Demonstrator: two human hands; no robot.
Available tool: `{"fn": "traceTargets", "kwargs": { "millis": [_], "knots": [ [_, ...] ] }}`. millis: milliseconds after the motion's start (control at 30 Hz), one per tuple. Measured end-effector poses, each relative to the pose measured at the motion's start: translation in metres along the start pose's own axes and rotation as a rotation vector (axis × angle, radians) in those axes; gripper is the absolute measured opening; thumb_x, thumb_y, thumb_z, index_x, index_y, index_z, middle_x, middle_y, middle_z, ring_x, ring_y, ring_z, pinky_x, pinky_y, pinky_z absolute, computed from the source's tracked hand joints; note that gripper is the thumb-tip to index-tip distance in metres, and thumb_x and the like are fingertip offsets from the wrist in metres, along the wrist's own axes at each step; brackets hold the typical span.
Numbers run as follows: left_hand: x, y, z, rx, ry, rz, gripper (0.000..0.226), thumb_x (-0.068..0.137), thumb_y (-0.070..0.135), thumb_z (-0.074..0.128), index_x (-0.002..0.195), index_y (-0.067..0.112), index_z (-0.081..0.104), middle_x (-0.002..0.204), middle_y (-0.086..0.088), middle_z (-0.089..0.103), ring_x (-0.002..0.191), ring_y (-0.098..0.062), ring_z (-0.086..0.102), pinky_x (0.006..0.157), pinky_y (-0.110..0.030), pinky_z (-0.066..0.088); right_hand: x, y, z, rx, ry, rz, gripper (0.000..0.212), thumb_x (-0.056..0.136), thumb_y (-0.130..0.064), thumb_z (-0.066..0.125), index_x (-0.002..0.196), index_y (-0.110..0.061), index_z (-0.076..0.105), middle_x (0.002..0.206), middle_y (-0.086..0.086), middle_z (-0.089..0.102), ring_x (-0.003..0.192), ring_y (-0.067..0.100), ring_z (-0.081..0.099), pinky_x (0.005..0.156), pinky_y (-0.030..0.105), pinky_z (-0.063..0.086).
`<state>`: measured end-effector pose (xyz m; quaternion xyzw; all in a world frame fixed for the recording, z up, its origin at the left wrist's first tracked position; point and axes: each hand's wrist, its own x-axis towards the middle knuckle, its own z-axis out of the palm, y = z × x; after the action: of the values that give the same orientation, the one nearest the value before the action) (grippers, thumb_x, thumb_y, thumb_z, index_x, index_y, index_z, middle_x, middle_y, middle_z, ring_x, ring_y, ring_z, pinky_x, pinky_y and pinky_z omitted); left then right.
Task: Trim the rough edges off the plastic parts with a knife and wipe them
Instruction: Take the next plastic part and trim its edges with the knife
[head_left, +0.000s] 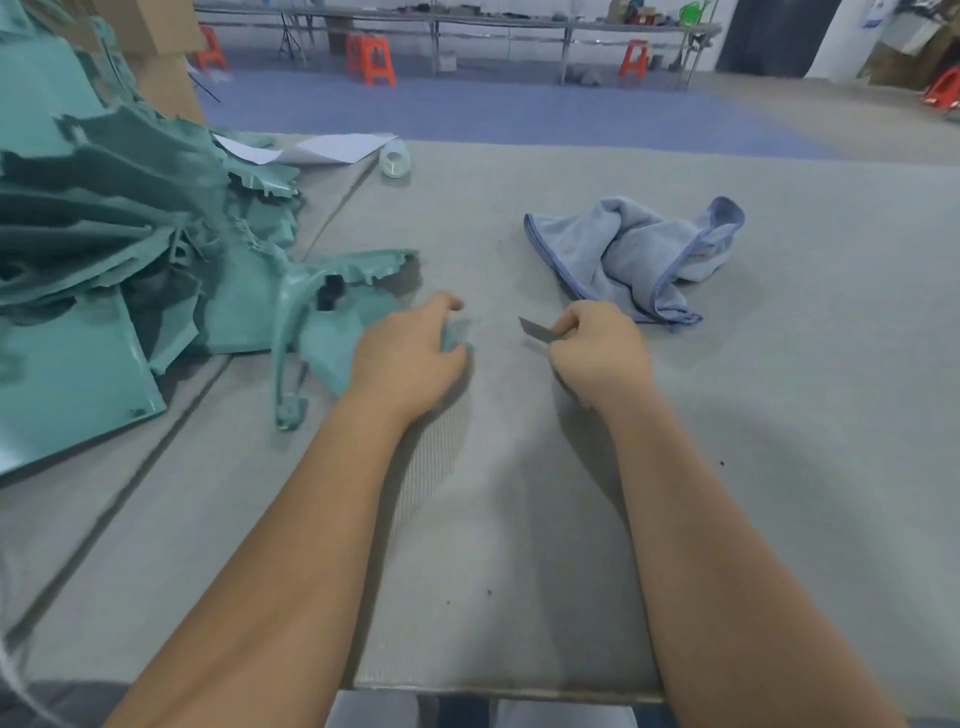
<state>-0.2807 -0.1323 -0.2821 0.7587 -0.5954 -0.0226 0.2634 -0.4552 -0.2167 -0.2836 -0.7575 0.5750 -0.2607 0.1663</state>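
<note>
My left hand (410, 353) grips the near corner of a teal plastic part (332, 317) that lies on the grey table (519, 519), its ragged edge pointing away from me. My right hand (597, 353) holds a small knife (537, 330), its grey blade pointing left toward the part, a short gap away from it. A crumpled blue cloth (639, 254) lies just beyond my right hand.
A big heap of teal plastic parts (104, 234) fills the left side of the table. A tape roll (396, 161) and a white sheet (311, 148) lie at the far edge. Orange stools (370, 57) and long benches stand across the room.
</note>
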Motion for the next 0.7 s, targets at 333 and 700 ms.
{"fn": "traceTargets", "kwargs": {
  "millis": [333,700],
  "knots": [
    [0.011,-0.016,-0.014,0.161,0.283,-0.239,0.023,0.084,0.027,0.06,0.105,0.035,0.064,0.148,-0.01,0.035,0.143,-0.033,0.016,0.11,-0.056,0.016,-0.001,-0.004,0.001,0.433,0.223,0.044,0.025,0.091,-0.005,0.037,0.107,-0.023,0.045,0.094,0.006,0.062,0.082,0.026,0.057,0.069,0.038,0.044],
    [0.022,-0.054,-0.041,-0.109,0.306,-0.468,0.042,0.081,0.01,0.042,0.099,0.029,0.075,0.087,0.0,0.071,0.068,-0.021,0.057,0.054,-0.027,0.038,-0.028,-0.052,0.036,0.167,-0.004,-0.495,0.019,0.083,-0.039,0.063,0.087,-0.03,0.047,0.082,-0.014,0.052,0.084,0.014,0.052,0.068,0.03,0.036]
  ]
}}
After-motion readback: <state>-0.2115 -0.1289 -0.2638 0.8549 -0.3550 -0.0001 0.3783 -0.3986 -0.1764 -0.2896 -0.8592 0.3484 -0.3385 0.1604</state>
